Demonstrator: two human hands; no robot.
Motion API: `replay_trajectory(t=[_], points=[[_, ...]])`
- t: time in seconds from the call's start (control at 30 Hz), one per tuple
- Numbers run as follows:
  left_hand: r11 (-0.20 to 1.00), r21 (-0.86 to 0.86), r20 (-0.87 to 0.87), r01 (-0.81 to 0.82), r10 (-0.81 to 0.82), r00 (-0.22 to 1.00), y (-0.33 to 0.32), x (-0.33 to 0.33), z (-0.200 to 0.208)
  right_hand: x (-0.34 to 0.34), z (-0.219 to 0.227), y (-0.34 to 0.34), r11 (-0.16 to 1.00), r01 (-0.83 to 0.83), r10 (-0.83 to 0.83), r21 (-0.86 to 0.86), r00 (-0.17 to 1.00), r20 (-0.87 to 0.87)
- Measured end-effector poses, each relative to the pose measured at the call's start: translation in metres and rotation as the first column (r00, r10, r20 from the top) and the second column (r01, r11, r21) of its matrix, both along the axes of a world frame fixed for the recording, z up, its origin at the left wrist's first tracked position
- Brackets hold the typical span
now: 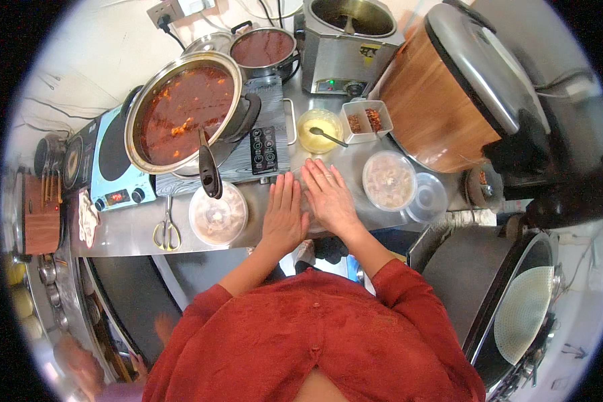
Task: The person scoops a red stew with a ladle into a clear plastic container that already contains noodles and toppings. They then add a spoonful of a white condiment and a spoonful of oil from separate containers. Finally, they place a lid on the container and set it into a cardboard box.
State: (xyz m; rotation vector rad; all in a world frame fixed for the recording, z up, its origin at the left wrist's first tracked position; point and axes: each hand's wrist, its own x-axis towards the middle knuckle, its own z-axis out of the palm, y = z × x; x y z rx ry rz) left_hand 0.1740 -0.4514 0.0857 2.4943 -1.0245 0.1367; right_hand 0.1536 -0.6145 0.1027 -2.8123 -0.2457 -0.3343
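Observation:
My left hand (284, 216) and my right hand (327, 196) lie side by side, palms down, fingers stretched out, on the steel counter (321, 226). Neither one holds anything. Just beyond them stands a bowl of yellow paste (320, 123) with a dark spoon (328, 137) lying across it. To the left of my left hand is a lidded round plastic tub (218, 214) with pale contents. Another lidded tub (388, 179) stands right of my right hand, beside a loose see-through lid (427, 198). Gold-handled scissors (167, 231) rest near the counter's front edge.
A large pot of red broth (181, 114) with a ladle (208, 164) sits on an induction cooker (264, 151). Behind are a smaller pot (264, 48) and a steel heated pot (348, 50). A two-part spice box (365, 120) and wood-patterned cooker (435, 100) stand right. Another person's hand (80, 362) shows lower left.

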Motion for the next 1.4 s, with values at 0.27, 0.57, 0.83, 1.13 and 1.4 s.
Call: replay_trajectory(t=[0.27, 0.57, 0.83, 1.13, 1.4], points=[[1.000, -0.005, -0.010, 0.021, -0.021, 1.000, 0.002, 0.001, 0.014, 0.002, 0.005, 0.004, 0.998, 0.035, -0.038, -0.058, 0.998, -0.055], [0.872, 0.151, 0.067, -0.466, 0.461, 0.885, 0.141, 0.005, 0.030, 0.040, 0.012, 0.139, 0.940, -0.291, 0.286, 0.180, 0.957, 0.057], [0.954, 0.087, -0.016, -0.287, 0.290, 0.957, 0.183, 0.023, 0.011, 0.056, -0.005, 0.189, 0.957, -0.274, 0.263, 0.098, 0.958, 0.110], [0.976, 0.030, 0.060, -0.218, 0.216, 0.975, 0.187, 0.029, -0.001, 0.053, -0.011, 0.195, 0.977, -0.196, 0.182, 0.084, 0.971, 0.154], [0.593, -0.218, -0.975, -0.775, -0.104, 0.195, 0.219, 0.022, 0.009, -0.007, 0.028, 0.110, 0.986, 0.166, -0.167, 0.020, 0.970, 0.177]])
